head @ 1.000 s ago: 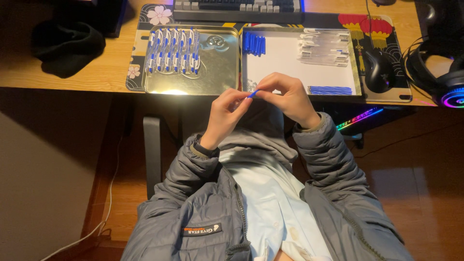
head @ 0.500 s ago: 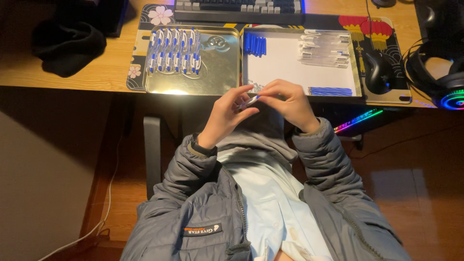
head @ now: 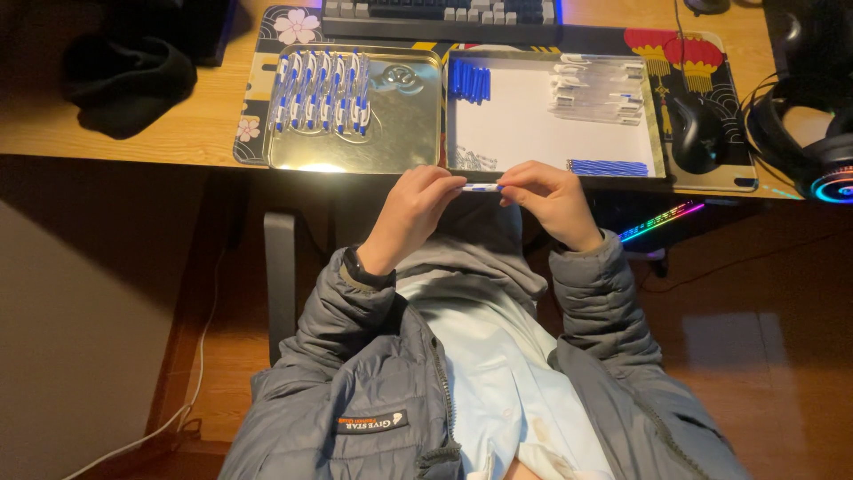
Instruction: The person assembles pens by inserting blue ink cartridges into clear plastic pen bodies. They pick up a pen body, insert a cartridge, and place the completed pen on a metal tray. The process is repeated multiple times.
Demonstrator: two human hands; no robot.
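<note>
My left hand [head: 413, 212] and my right hand [head: 551, 197] together hold a small white and blue pen [head: 481, 188] level between their fingertips, just in front of the desk edge. Beyond my left hand lies a shiny metal tray [head: 391, 142] with a row of several assembled white and blue pens [head: 322, 89]. Beyond my right hand lies a white-lined tray [head: 533, 133] holding blue caps [head: 469, 81], clear barrels [head: 597, 89], blue refills [head: 608, 167] and small springs [head: 471, 160].
A keyboard [head: 440, 11] stands behind the trays on a patterned desk mat. A black mouse [head: 689, 132] and headphones [head: 822, 156] with a lit ring sit at the right. A dark cloth bundle [head: 124, 80] lies at the left. A chair arm [head: 279, 267] is under the desk.
The hands came close together around the pen parts, then drew slightly apart; the pen now lies level between both sets of fingertips.
</note>
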